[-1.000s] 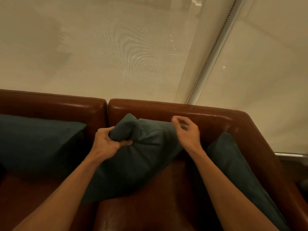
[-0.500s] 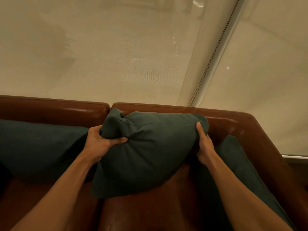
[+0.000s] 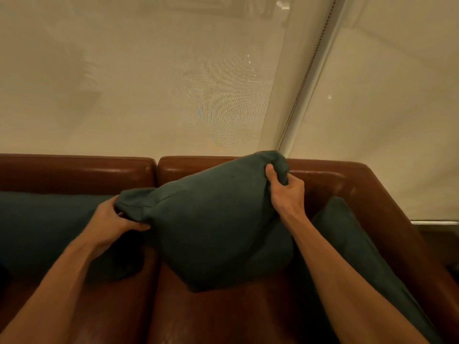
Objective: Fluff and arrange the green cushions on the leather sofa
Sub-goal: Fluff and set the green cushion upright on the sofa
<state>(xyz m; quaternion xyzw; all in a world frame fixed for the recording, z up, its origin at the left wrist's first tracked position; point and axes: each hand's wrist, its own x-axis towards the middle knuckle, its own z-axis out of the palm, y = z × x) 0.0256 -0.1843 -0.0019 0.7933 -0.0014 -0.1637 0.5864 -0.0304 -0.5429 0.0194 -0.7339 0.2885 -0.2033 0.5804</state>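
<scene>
A dark green cushion (image 3: 213, 224) is held tilted over the middle of the brown leather sofa (image 3: 223, 316), its lower corner resting on the seat. My left hand (image 3: 111, 219) pinches its left corner, low and to the left. My right hand (image 3: 285, 189) grips its top right corner up by the backrest (image 3: 327, 175). A second green cushion (image 3: 42, 227) leans against the backrest on the left. A third green cushion (image 3: 352, 249) lies along the right armrest, partly behind my right forearm.
Sheer cream roller blinds (image 3: 149, 83) hang right behind the sofa, with a bead chain (image 3: 305, 78) running down beside a white window post. The sofa's right armrest (image 3: 402, 232) closes off the right side.
My right hand has climbed from the cushion's right side to its top right corner and lifted it. The left hand has dropped lower with the left corner, so the cushion now tilts.
</scene>
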